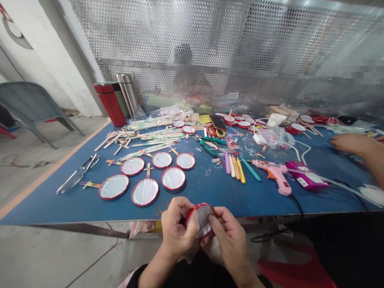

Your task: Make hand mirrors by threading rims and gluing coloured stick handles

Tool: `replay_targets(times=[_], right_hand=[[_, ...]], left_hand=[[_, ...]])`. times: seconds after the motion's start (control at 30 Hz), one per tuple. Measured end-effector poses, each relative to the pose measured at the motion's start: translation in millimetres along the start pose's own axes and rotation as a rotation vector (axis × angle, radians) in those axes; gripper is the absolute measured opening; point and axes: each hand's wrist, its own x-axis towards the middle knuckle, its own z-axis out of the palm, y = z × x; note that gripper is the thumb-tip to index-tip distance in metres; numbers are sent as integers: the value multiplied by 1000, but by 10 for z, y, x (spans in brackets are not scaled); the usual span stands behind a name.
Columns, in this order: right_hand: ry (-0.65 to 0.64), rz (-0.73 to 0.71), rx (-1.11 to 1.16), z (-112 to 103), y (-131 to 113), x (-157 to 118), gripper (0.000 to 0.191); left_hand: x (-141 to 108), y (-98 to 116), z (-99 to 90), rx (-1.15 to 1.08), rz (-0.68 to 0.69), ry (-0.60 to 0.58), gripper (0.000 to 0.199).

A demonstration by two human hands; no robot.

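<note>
Between both hands, just off the table's front edge, is a small round mirror (204,218) with a red rim, tilted up. My left hand (179,226) is closed on its left side, the thumb lying over the face. My right hand (228,232) grips the right edge, thumb on the face and fingers curled behind. What lies behind the disc is hidden. On the table ahead are several similar red-rimmed round mirrors (145,192), most with short wooden stick handles. A pink glue gun (277,176) lies to the right, beside several coloured sticks (236,169).
Eyeglasses (78,175) lie at left. Wooden sticks (156,141), pliers (208,146) and scattered small clips (237,142) fill the middle. Bottles (111,105) stand at the back left against a perforated metal panel (210,48). At right are a purple box (306,176), cables and another person's hand (349,143).
</note>
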Motion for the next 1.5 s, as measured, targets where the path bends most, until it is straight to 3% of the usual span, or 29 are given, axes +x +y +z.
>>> replay_targets(times=[0.13,0.2,0.23,0.47,0.7,0.9,1.07,1.5], right_hand=[[25,-29,-30,-22,-28,-6,27],[51,-68,-63,-27,-36,-4,27],[64,-86,-77,-27,-34,-2,27],[64,-101,-66,-12,31,-4,27],[51,-76,-7,-20,-49,-12,26],[74,-111,-52,-158,-301,200,29],[37,-99,-101,-224,-424,376,32],[-20,-30,10,-318,-368,416,37]], left_hand=[[68,50,26,-65,-70,-32,16],[104,70,30,-37,-84,-45,10],[118,76,30,-4,-77,-39,3],[160,61,9,121,-41,-37,11],[276,61,-49,-146,-248,-288,16],[420,74,-80,-426,-439,-439,36],[451,65,-51,-422,-610,-434,38],[557,148,68,-319,-717,-461,50]])
